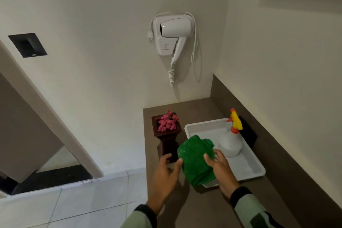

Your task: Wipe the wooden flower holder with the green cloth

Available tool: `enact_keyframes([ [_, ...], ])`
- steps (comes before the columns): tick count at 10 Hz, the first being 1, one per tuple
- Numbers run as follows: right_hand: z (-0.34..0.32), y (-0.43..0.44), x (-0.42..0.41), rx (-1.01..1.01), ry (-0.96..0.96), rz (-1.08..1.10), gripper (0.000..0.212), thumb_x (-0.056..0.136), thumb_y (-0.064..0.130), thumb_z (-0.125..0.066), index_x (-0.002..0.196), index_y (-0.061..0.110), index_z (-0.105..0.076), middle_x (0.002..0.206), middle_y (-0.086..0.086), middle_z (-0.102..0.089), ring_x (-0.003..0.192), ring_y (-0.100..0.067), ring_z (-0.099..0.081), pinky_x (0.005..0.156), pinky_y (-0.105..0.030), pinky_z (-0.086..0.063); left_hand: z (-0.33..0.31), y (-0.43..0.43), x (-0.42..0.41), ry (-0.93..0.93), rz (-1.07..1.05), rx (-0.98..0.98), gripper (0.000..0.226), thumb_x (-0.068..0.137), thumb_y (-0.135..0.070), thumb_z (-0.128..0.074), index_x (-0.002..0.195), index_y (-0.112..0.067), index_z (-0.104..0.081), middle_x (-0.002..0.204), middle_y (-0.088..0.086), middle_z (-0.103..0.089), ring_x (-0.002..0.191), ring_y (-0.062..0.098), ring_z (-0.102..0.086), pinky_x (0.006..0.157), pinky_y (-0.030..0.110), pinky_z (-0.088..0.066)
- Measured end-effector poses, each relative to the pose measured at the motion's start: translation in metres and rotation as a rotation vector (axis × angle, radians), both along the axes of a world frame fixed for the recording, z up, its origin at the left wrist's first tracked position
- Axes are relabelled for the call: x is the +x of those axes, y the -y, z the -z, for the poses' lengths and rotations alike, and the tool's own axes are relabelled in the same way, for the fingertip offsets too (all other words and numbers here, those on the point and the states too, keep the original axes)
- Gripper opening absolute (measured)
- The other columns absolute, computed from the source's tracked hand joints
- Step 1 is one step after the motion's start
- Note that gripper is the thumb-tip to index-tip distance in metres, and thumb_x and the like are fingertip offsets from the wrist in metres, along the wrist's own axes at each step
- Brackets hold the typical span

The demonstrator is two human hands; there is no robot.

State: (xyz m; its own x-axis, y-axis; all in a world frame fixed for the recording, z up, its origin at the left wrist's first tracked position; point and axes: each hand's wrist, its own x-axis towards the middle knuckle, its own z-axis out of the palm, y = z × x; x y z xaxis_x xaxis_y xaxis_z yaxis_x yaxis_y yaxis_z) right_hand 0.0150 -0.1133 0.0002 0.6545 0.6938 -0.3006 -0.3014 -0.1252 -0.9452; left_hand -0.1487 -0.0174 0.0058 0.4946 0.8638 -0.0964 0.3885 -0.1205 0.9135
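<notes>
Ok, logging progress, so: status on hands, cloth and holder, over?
Right hand grips green cloth. Wooden flower holder upright; left hand open by its base. Tray beside, nothing blocking.

The brown counter bears a wooden flower holder and white tray.

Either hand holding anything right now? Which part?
The right hand grips the green cloth by its right side. The left hand touches its left edge; whether it has a grip cannot be told.

The right hand grips a crumpled green cloth above a white plastic tray; the left hand, fingers spread, hovers beside a dark wooden flower holder on the brown bench.
</notes>
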Motion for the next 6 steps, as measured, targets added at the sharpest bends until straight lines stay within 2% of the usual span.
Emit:
enact_keyframes([
  [1, 0.001, 0.018, 0.028, -0.035, -0.019, 0.042, 0.035, 0.088, 0.014, -0.066, 0.114, 0.022, -0.043, 0.117, -0.014, -0.061, 0.108, -0.031, -0.062, 0.093, -0.051, -0.053, 0.000, 0.018, 0.051, 0.227, 0.085, -0.387, 0.061, 0.091, -0.031, -0.068, 0.139, -0.024, -0.032, 0.121, 0.006, -0.063, 0.102, 0.016, -0.068, 0.079, 0.028, -0.061],
  [2, 0.006, 0.025, 0.047, -0.131, 0.186, 0.083, 0.047, 0.083, 0.007, -0.071, 0.106, 0.020, -0.033, 0.110, -0.019, -0.060, 0.096, -0.028, -0.063, 0.076, -0.035, -0.054, 0.010, 0.023, 0.086, 0.112, 0.085, -0.219, 0.058, 0.089, -0.018, -0.071, 0.137, -0.017, -0.038, 0.130, 0.017, -0.061, 0.109, 0.028, -0.065, 0.091, 0.043, -0.057],
  [3, 0.018, 0.026, 0.056, -0.374, 0.541, 0.091, 0.045, 0.078, 0.013, -0.075, 0.099, 0.016, -0.035, 0.108, -0.018, -0.060, 0.094, -0.031, -0.061, 0.074, -0.038, -0.053, 0.026, 0.023, 0.102, -0.183, 0.209, 0.038, 0.055, 0.091, -0.029, -0.066, 0.138, -0.018, -0.041, 0.131, 0.016, -0.062, 0.115, 0.034, -0.061, 0.095, 0.044, -0.051],
  [4, 0.031, 0.031, 0.057, -0.833, 0.959, -0.117, 0.055, 0.078, 0.030, -0.074, 0.117, 0.014, -0.039, 0.122, -0.016, -0.049, 0.110, -0.036, -0.054, 0.090, -0.046, -0.048, 0.033, 0.020, 0.101, -0.651, 0.371, 0.513, 0.061, 0.092, -0.043, -0.055, 0.146, -0.022, -0.035, 0.146, 0.013, -0.044, 0.132, 0.034, -0.039, 0.104, 0.046, -0.039],
  [5, 0.039, 0.028, 0.058, -0.960, 1.176, -0.206, 0.063, 0.080, 0.035, -0.071, 0.129, 0.017, -0.036, 0.128, -0.014, -0.046, 0.115, -0.032, -0.050, 0.094, -0.045, -0.045, 0.030, 0.014, 0.094, -0.659, 0.447, 0.737, 0.061, 0.093, -0.042, -0.050, 0.148, -0.024, -0.031, 0.156, 0.013, -0.030, 0.141, 0.031, -0.028, 0.109, 0.047, -0.030],
  [6, 0.027, 0.012, 0.059, -0.832, 1.332, -0.195, 0.046, 0.088, 0.035, -0.060, 0.126, 0.018, -0.041, 0.124, -0.011, -0.053, 0.110, -0.028, -0.054, 0.092, -0.041, -0.048, 0.011, 0.006, 0.084, -0.571, 0.516, 0.954, 0.055, 0.095, -0.038, -0.045, 0.147, -0.024, -0.036, 0.159, 0.013, -0.031, 0.144, 0.031, -0.029, 0.112, 0.049, -0.028],
])
